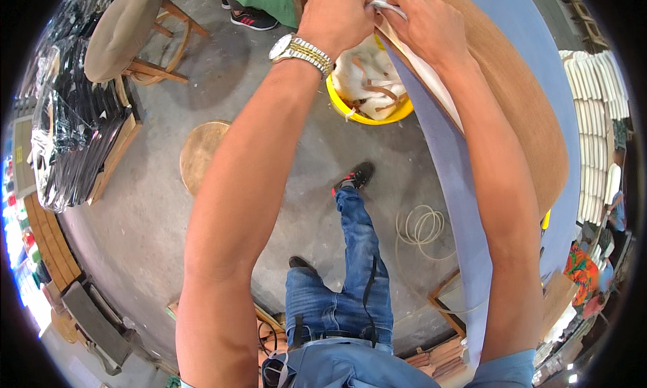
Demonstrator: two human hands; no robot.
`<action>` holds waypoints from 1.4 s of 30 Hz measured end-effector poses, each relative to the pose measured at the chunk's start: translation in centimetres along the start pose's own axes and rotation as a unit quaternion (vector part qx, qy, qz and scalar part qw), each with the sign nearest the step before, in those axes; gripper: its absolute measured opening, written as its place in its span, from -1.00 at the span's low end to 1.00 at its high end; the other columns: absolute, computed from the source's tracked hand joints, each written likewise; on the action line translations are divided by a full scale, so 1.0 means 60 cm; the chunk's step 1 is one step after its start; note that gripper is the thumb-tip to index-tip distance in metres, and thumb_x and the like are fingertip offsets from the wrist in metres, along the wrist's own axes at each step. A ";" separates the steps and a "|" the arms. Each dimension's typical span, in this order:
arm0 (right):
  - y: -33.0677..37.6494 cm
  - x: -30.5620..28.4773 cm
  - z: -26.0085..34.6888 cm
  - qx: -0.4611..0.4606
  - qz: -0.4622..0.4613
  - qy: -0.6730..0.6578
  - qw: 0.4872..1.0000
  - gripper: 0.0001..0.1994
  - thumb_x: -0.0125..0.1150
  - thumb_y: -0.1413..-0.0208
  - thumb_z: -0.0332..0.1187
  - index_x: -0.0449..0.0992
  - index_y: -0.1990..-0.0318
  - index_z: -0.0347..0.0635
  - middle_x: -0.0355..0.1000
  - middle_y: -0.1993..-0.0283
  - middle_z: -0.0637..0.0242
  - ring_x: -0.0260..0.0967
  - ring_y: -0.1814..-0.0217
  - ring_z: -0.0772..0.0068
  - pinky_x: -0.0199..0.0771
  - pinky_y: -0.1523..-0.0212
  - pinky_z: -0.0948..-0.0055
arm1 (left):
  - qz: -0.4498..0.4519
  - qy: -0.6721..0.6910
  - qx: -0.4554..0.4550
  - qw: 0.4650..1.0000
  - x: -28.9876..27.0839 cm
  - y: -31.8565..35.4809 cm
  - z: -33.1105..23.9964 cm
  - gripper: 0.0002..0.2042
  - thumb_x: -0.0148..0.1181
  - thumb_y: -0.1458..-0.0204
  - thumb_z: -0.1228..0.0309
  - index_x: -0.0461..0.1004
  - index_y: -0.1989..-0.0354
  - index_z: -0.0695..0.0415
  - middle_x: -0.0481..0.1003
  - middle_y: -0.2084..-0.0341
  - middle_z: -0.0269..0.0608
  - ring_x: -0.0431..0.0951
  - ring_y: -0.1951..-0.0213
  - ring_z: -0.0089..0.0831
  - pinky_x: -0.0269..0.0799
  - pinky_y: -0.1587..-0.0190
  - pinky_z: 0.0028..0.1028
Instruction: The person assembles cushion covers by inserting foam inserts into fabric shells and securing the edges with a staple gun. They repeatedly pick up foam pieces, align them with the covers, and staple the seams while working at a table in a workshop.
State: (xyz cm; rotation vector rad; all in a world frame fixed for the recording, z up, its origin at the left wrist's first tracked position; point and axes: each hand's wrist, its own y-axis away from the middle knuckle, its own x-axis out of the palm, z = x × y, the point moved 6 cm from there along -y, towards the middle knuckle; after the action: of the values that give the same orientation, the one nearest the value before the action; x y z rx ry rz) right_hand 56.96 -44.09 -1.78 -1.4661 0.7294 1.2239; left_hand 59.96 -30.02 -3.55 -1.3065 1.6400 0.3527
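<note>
At upper centre, the grips of the left hand and right hand pinched a white strip beside a brown panel on the blue table; below stood a yellow bucket holding white scraps.

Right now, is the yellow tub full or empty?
Not empty: white and brown scraps lie inside the yellow tub. Part of it is hidden, so I can't tell whether it's full.

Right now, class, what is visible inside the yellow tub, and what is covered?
Crumpled white material with brown strips lies in the yellow tub. It hides the bottom; the blue surface partly blocks the right side.
</note>
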 end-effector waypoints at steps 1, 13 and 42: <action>0.000 0.003 0.000 0.006 0.001 0.009 1.000 -0.76 0.26 -0.18 -0.05 0.67 0.08 0.18 0.66 0.25 0.24 0.64 0.22 -0.01 0.62 0.24 0.00 | 0.011 -0.003 -0.009 1.000 0.001 0.003 0.000 -0.76 0.27 -0.03 0.31 0.64 0.24 0.24 0.64 0.41 0.12 0.65 0.30 0.11 0.58 0.15 -0.09; 0.004 -0.009 0.017 -0.010 -0.056 0.000 0.998 -0.82 0.30 -0.16 -0.18 0.55 0.20 -0.02 0.62 0.23 0.31 0.61 0.20 0.06 0.60 0.30 0.05 | 0.068 -0.050 0.066 0.994 0.005 -0.018 -0.008 -0.73 0.21 -0.06 0.29 0.64 0.39 0.29 0.62 0.45 0.21 0.66 0.33 0.14 0.62 0.16 -0.03; 0.010 -0.003 0.017 -0.009 -0.087 -0.025 0.996 -0.89 0.27 -0.21 -0.24 0.54 0.18 0.04 0.61 0.15 0.40 0.62 0.15 0.13 0.67 0.17 0.10 | 0.098 0.056 -0.030 0.993 -0.005 -0.028 0.008 -0.67 0.32 -0.08 0.29 0.67 0.05 0.25 0.65 0.37 0.14 0.67 0.31 0.07 0.58 0.14 -0.17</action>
State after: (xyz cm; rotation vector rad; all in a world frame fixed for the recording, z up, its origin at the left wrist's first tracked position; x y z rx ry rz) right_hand 56.05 -43.32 -1.74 -1.4757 0.5460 1.1331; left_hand 61.64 -30.15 -2.98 -1.2314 1.8711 0.4568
